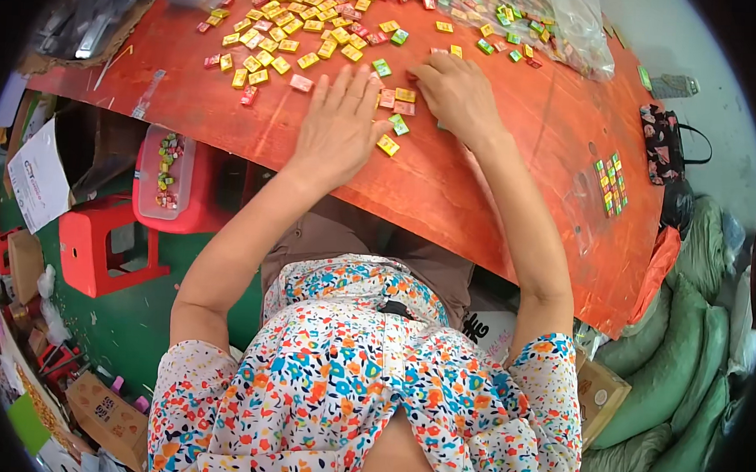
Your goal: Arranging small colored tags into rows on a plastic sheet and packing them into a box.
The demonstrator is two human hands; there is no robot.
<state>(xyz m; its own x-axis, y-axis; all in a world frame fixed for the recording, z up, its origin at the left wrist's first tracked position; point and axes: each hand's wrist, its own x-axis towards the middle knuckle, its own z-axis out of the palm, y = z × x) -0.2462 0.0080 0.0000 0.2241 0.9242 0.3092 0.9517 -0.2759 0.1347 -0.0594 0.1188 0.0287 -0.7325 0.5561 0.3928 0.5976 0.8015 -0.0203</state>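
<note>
Dozens of small boxes (pixel 308 60) lying loose on red table (pixel 555 117), coloured faces bearing print (too tiny for reading). Left hand (pixel 336 131) extending open, fingers straight, green and yellow ones lying near thumb. Right hand (pixel 458 95) curling fingers above table; cannot tell whether gripping anything. White carton (pixel 43 176) showing printed lettering; brown carton (pixel 105 414) carrying dark marks.

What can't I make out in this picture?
In the head view:
Whatever lies beneath the left hand: the hand itself covers it.
Whether the right hand pinches anything: its curled shape hides that.
The far end of the clear bag: cut off by the top edge.
How many blocks the plastic tub holds: too small to count.
</note>
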